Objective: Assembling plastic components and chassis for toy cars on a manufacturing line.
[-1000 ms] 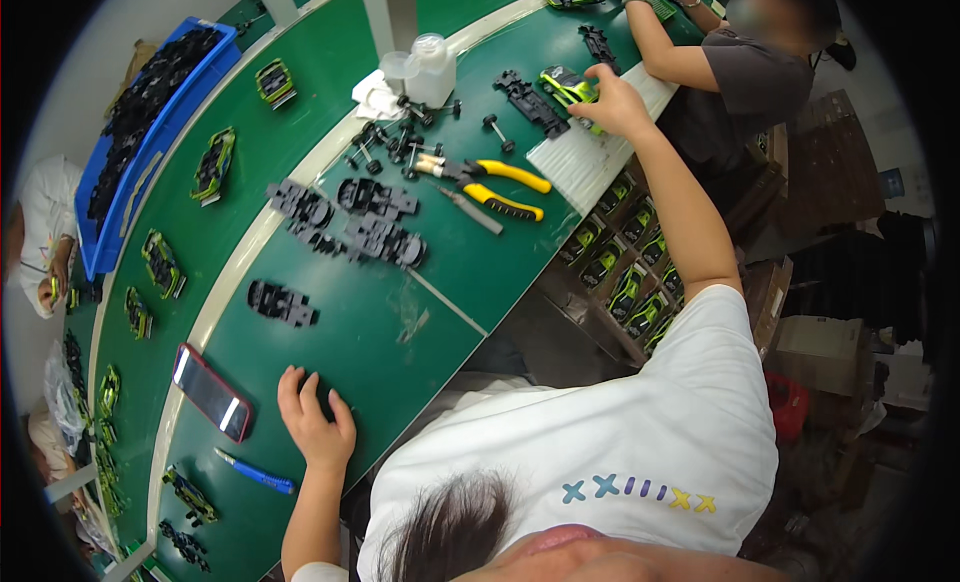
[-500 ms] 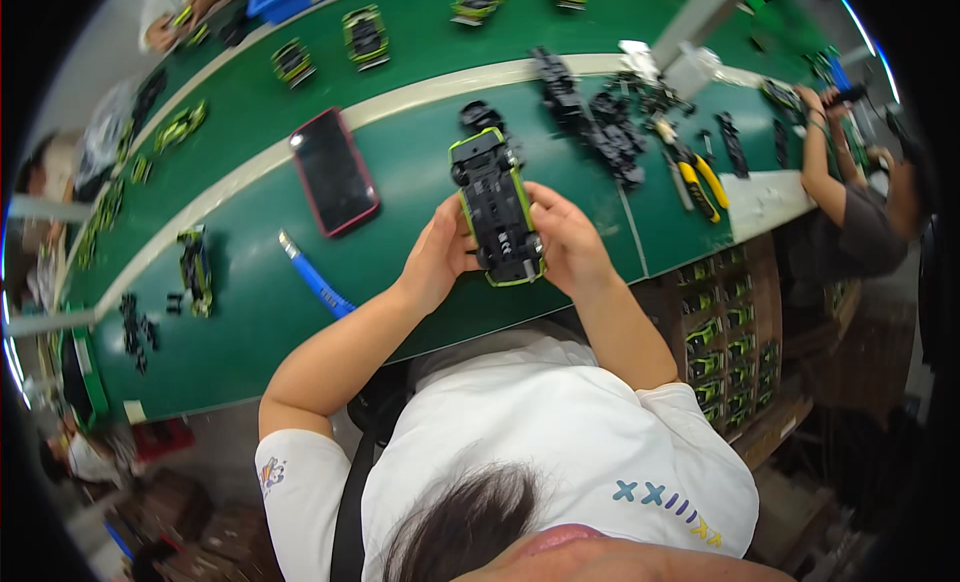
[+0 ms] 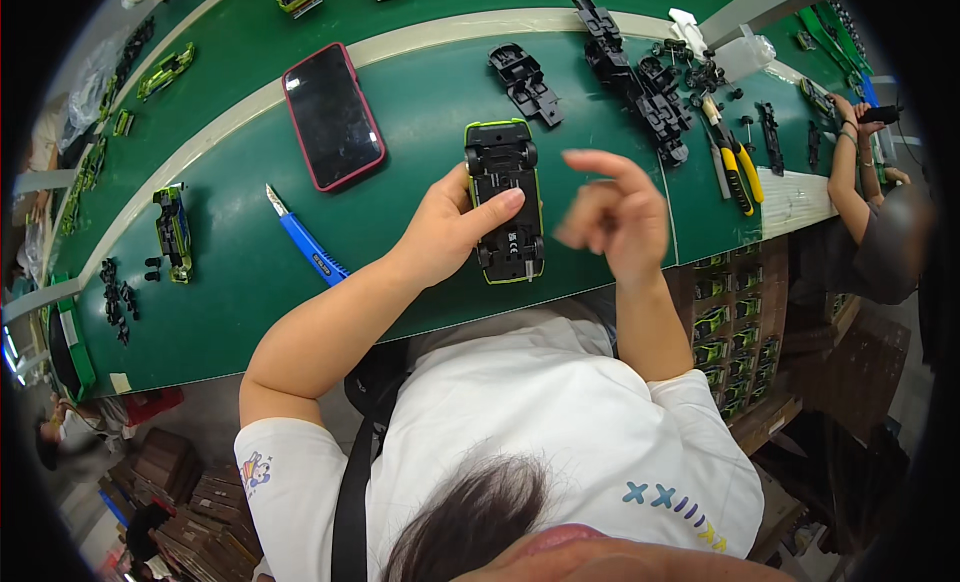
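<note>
A toy car [image 3: 508, 237], black underneath with a lime-green rim, lies bottom up in my left hand [image 3: 448, 222]. The thumb presses on its black underside, and the other fingers go behind the left edge. Just right of the car hovers my right hand [image 3: 622, 217], apart from it. Its index finger is stretched out and the others are loosely bent and blurred; I see nothing in it. Beyond the car lies a black plastic chassis part [image 3: 525, 82] on the green table [image 3: 420, 102].
A red-cased phone [image 3: 333, 117] and a blue craft knife [image 3: 303, 244] lie to the left. Another toy car [image 3: 173, 234] stands farther left. Several black parts [image 3: 640, 87] and yellow-handled pliers [image 3: 740, 172] are on the right. Boxed cars [image 3: 725, 332] stand below the table edge.
My right hand has let go of the toy car and moved right. The left hand keeps the car, its thumb now over the underside. The view has shifted slightly.
</note>
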Tool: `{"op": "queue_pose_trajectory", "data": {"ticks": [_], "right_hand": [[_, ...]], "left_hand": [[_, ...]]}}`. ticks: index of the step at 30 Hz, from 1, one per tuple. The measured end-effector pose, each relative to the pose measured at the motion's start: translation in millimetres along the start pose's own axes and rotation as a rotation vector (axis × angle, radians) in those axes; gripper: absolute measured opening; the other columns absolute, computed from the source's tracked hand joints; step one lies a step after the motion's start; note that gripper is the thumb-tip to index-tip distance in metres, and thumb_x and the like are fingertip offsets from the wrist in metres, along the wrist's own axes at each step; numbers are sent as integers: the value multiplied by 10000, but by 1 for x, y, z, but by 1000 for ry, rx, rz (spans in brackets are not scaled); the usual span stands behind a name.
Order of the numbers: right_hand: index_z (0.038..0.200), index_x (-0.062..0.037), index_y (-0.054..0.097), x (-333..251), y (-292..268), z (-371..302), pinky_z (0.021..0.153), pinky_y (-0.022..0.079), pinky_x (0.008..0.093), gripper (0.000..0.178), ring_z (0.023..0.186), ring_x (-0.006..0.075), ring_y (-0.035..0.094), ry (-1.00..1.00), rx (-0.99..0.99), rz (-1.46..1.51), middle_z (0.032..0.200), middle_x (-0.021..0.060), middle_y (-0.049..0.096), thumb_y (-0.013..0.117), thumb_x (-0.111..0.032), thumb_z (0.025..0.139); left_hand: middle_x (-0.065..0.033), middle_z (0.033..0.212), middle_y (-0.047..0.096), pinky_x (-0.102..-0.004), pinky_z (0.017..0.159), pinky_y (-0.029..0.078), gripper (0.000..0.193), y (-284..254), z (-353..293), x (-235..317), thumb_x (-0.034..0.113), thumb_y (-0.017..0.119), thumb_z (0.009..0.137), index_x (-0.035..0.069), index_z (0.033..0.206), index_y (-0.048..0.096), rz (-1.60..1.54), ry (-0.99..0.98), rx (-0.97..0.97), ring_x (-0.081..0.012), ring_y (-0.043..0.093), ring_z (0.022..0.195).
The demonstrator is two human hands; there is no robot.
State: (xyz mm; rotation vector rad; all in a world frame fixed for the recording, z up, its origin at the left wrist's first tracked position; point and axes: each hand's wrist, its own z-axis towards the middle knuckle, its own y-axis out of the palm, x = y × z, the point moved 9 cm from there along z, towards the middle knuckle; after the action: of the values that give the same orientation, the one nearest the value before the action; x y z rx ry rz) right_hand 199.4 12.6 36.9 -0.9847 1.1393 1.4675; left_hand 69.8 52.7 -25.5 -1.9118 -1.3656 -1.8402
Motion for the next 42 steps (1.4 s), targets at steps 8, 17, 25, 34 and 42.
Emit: {"op": "queue_pose_trajectory", "data": {"ticks": [8, 17, 25, 34, 42], "right_hand": [[1249, 65, 460, -9, -3, 7, 430, 306, 176, 817, 468, 61, 432, -155, 207, -192, 719, 99, 656, 324, -661, 901], [1283, 38, 433, -9, 6, -27, 487, 349, 171, 832, 590, 62, 515, -5, 31, -88, 1028, 154, 670, 360, -684, 875], [1052, 43, 620, -11, -10, -44, 387, 263, 178, 881, 384, 27, 376, 4, 235, -147, 486, -2, 538, 280, -745, 854], [1215, 39, 512, 0, -4, -49, 440, 328, 182, 846, 503, 43, 480, 101, 1, -97, 689, 61, 643, 340, -711, 865], [1140, 27, 556, 4, -6, -52, 517, 378, 187, 449, 540, 40, 470, 152, 145, -111, 680, 13, 616, 669, -297, 850]], "left_hand": [[-179, 1052, 620, -396, 760, 565, 371, 6, -1, -1, 208, 587, 915, 42, 1213, 442, 37, 7, 1, -273, 664, 888], [-198, 1072, 612, -421, 763, 565, 346, -2, 1, 3, 219, 554, 930, 13, 1186, 445, 12, -9, 75, -299, 661, 898], [-201, 1082, 608, -407, 780, 564, 352, 1, 2, 3, 233, 548, 931, 9, 1183, 447, 15, -55, 84, -295, 660, 906], [-203, 1077, 606, -410, 758, 574, 323, 0, 0, 6, 239, 532, 938, 13, 1156, 459, 9, -39, 98, -299, 656, 926], [-203, 1078, 607, -425, 768, 572, 334, -5, -1, 5, 250, 540, 935, 15, 1156, 454, 18, -5, 152, -303, 653, 931]]}}
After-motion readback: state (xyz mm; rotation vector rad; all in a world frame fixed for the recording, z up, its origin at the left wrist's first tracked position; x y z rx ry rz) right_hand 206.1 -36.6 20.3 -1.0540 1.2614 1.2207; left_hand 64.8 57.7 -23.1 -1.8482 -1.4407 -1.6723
